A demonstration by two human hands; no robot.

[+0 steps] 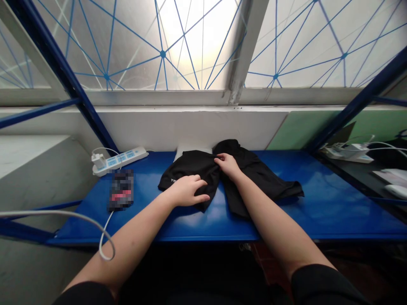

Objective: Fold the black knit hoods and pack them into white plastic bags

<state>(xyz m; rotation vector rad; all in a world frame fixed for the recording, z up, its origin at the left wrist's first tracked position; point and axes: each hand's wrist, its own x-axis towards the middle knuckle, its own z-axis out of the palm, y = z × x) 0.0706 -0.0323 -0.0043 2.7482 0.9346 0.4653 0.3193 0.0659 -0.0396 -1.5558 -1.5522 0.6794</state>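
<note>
A black cloth garment lies flat on a blue metal shelf top (321,216), in two dark halves side by side. Its left half (190,167) carries small white lettering near its left edge. My left hand (187,190) sits on that half, with thumb and fingers closing around a fold of the cloth. My right hand (228,165) rests on the middle of the garment, fingertips pressed at the join between the halves. The right half (259,182) spreads out beyond my right forearm. Whether this is shorts or a shirt, I cannot tell.
A white cushion (192,149) lies behind the garment. To the left are a white power strip (120,161) with a plug and a blurred flat object (121,190). A white cable (103,239) droops over the shelf's front edge. Blue uprights and a window stand behind.
</note>
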